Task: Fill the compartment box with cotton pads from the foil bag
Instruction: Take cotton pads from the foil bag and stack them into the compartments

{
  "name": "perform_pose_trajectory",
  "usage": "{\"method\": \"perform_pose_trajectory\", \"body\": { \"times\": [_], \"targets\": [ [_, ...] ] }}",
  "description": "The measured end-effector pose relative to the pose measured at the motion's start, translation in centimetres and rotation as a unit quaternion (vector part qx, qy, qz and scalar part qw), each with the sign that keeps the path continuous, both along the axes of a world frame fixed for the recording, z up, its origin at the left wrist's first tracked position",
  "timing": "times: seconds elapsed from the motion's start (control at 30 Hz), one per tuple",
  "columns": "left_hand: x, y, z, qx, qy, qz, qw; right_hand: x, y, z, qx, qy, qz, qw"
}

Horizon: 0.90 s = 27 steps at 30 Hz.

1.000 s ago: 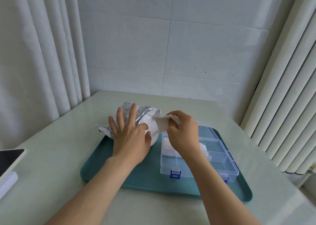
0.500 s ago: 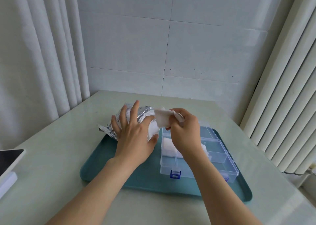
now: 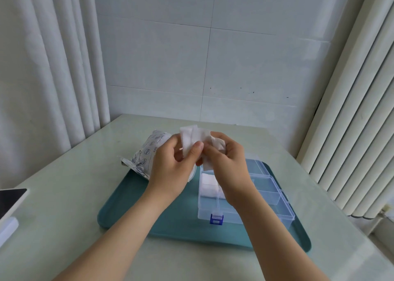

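Hands — left hand, right hand — both clamped on one bunch of cotton pads above one compartment box

A clear plastic compartment box with a blue latch sat open, white pads in a left cell. More white square cotton pads were aloft beside the crumpled silver foil bag.

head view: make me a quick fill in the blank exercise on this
The left hand and right hand pinch ___ cotton pads.
The foil bag lies to the ___ of the compartment box.
The box stands on a teal ___.
Its latch is ___.
Missing: white; left; tray; blue.
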State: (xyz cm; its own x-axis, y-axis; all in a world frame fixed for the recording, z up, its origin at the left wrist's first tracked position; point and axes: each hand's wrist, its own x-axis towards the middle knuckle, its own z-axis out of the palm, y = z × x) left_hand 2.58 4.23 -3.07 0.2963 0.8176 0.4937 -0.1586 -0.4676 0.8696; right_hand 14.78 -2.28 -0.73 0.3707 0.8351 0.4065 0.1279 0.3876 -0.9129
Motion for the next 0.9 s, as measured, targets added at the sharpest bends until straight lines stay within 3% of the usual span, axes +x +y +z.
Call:
{"method": "perform_pose_trajectory", "body": {
  "times": [0.13, 0.33, 0.67, 0.9],
  "targets": [
    [0.4, -0.5, 0.1, -0.106, -0.045, -0.032, 0.993, 0.9, 0.0, -0.3, -0.064, -0.003, 0.027, 0.998],
    [0.7, -0.4, -0.1, -0.165, -0.048, -0.036, 0.984, 2.7, 0.3, -0.2, -0.125, -0.033, 0.039, 0.991],
    [0.5, 0.3, -0.2, -0.192, -0.07, -0.037, 0.978, 2.7, 1.2, -1.7, -0.09, -0.097, -0.052, 0.99],
    [0.2, -0.1, 0.0, -0.194, -0.072, -0.049, 0.977, 2.7, 0.1, -1.4, -0.055, -0.061, -0.038, 0.996]
  ]
}}
